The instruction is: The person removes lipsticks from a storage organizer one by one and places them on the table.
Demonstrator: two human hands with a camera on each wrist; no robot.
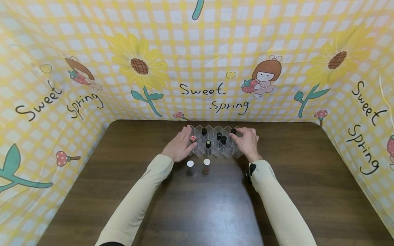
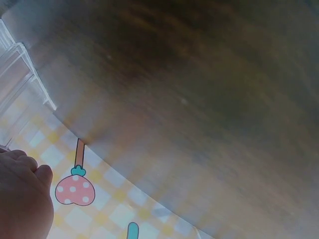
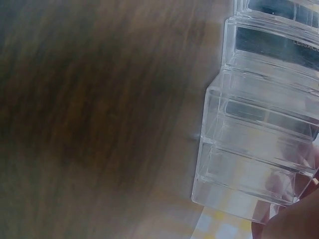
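Note:
A clear plastic lipstick organizer [image 1: 214, 150] with diamond-shaped compartments stands near the back of the table. Several black-capped lipstick tubes [image 1: 208, 144] and a red-topped tube [image 1: 193, 138] stand in it. My left hand [image 1: 179, 145] rests against the organizer's left end with its fingers straight. At the right end, my right hand [image 1: 248, 141] pinches a black-capped lipstick tube [image 1: 233, 131] by its top, between thumb and fingers. In the right wrist view, the organizer's clear wall [image 3: 214, 144] shows close up, with part of the hand behind it.
Two white-capped tubes, a grey one [image 1: 191, 168] and a reddish-brown one [image 1: 206, 166], stand on the dark wooden table [image 1: 197, 212] in front of the organizer. A yellow checked cloth [image 1: 200, 61] hangs behind and on both sides.

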